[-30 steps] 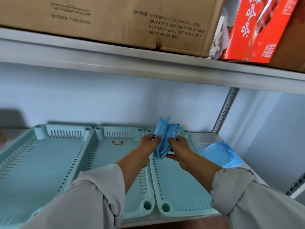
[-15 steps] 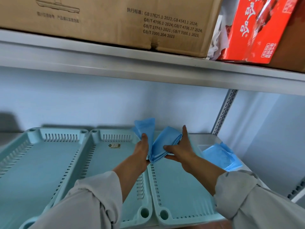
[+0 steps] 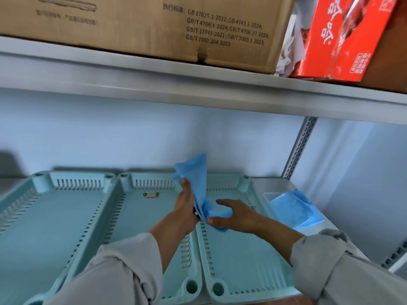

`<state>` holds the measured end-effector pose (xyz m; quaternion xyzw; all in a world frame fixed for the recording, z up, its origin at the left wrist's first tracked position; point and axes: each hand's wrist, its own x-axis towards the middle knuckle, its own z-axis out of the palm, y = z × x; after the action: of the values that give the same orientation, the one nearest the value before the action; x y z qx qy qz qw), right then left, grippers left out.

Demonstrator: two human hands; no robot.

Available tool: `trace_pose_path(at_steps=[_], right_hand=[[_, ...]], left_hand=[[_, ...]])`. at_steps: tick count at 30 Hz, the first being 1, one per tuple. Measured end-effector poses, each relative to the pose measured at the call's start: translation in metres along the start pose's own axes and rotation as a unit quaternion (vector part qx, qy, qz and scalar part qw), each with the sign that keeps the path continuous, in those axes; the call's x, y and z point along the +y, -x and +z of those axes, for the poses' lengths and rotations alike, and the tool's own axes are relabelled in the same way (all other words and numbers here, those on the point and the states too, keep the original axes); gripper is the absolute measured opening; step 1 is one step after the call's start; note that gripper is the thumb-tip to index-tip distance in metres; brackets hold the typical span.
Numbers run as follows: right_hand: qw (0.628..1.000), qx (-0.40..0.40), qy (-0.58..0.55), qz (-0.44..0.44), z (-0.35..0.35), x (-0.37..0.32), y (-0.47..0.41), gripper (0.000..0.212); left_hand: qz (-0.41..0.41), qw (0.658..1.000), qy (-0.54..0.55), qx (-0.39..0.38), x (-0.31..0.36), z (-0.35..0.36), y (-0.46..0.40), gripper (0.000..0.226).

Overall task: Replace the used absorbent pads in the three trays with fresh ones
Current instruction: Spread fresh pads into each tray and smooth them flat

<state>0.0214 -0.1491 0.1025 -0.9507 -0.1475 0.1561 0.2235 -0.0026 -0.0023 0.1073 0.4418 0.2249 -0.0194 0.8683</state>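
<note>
Three pale teal slotted trays stand side by side on the shelf: the left tray point(image 3: 44, 216), the middle tray point(image 3: 141, 221) and the right tray point(image 3: 242, 252). A blue absorbent pad point(image 3: 196, 179), partly unfolded, hangs over the back of the right tray. My left hand point(image 3: 186, 205) grips its upper part, with a corner sticking up above my fingers. My right hand point(image 3: 235, 213) pinches the pad's lower end just above the right tray's floor. All three tray floors show bare plastic.
A clear bin with a stack of blue pads point(image 3: 295, 210) sits to the right of the trays. The upper shelf point(image 3: 198, 89) hangs close overhead with a cardboard box point(image 3: 154, 25) and a red package point(image 3: 348, 38). A shelf upright point(image 3: 299, 146) stands at the back right.
The pad has opened from a tight fold. My left hand has lifted one end up, and my right hand has dropped lower and drawn the other end down toward the right tray.
</note>
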Motion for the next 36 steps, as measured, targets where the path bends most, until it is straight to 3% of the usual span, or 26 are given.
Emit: trace_pose_path(at_steps=[2,4,9,12,18,22,24,27,31,36], right_hand=[[1.000,0.010,-0.018,-0.013,0.006,-0.002,-0.004,0.120],[0.998,0.019,-0.051,-0.022,0.007,-0.004,-0.009,0.118],[0.987,0.028,-0.144,-0.060,-0.004,-0.019,0.005,0.069],[0.972,0.025,-0.225,-0.056,-0.009,-0.029,0.013,0.051],[0.951,0.016,-0.308,-0.012,-0.007,-0.036,0.015,0.048],[0.941,0.009,-0.339,0.014,-0.009,-0.030,0.014,0.026],[0.940,0.020,-0.341,0.017,-0.009,-0.028,0.011,0.034],[0.922,0.078,-0.379,0.030,-0.013,-0.026,0.012,0.035],[0.878,0.157,-0.448,0.067,-0.026,-0.015,0.011,0.027],[0.852,0.227,-0.455,0.121,-0.043,0.010,0.005,0.025]], left_hand=[[0.002,1.000,0.001,-0.030,0.001,0.003,0.001,0.065],[0.006,0.998,-0.004,-0.057,0.001,0.005,0.003,0.064],[0.017,0.998,-0.018,-0.062,0.008,0.005,0.006,0.052],[0.042,0.996,-0.041,-0.063,0.011,0.004,0.008,0.035],[0.073,0.988,-0.127,-0.049,0.010,0.006,0.011,0.021],[0.079,0.981,-0.168,-0.062,0.009,0.005,0.016,0.023],[0.098,0.964,-0.236,-0.071,0.005,0.009,0.017,0.033],[0.137,0.938,-0.319,-0.024,0.000,0.016,0.017,0.034],[0.173,0.942,-0.277,0.084,0.006,0.007,0.006,0.030],[0.165,0.946,-0.249,0.127,0.013,0.006,0.004,0.030]])
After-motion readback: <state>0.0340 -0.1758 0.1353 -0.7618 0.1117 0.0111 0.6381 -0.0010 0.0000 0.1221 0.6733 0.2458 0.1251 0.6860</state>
